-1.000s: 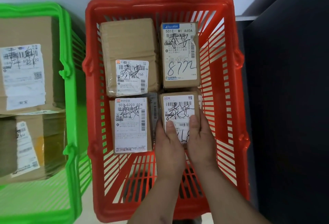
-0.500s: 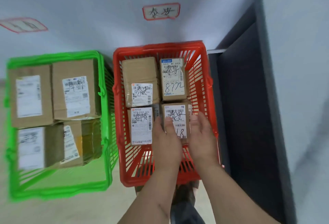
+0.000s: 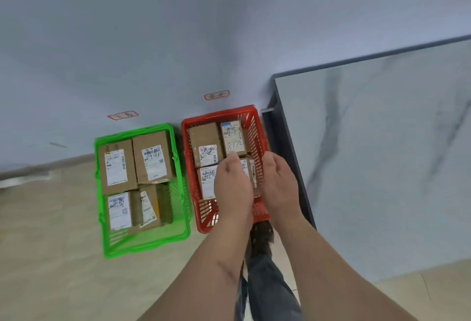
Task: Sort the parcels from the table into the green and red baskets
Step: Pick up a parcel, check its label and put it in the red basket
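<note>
We held both hands, left hand (image 3: 233, 188) and right hand (image 3: 279, 185), fingers loosely curled and empty, above the red basket (image 3: 260, 142); next we should check the worktop (image 3: 382, 155) at three o'clock.

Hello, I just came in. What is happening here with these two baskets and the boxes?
A person is sorting parcels into two baskets on the floor. The green basket holds four parcels, and the red basket also holds four. Both hands, the left hand and the right hand, hang above the red basket's near right parcel, loosely curled and holding nothing. The table stands at the right, and no parcels show on the part in view.
</note>
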